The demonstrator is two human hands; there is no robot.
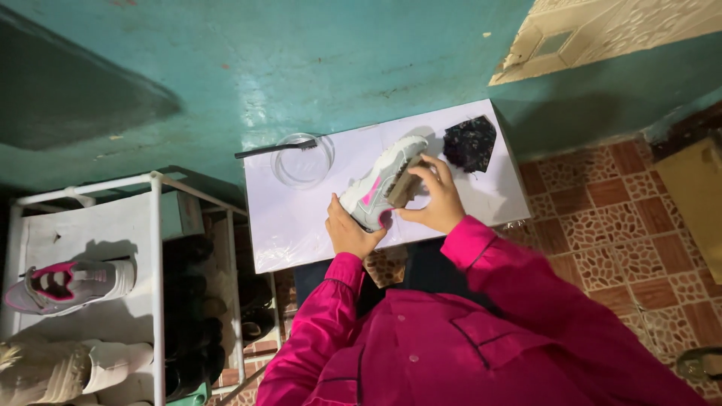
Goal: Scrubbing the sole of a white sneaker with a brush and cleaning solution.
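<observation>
A white and grey sneaker (380, 177) with pink accents lies tilted on its side on a small white table (301, 218). My left hand (347, 229) grips its heel end. My right hand (435, 197) holds a tan brush block (403, 183) pressed against the shoe's side. Both sleeves are bright pink.
A clear glass bowl (303, 162) with a black toothbrush (274, 148) across its rim sits on the table's far left. A dark speckled cloth (470, 143) lies at the far right corner. A white shoe rack (154, 286) at left holds a matching sneaker (71, 284) and other shoes.
</observation>
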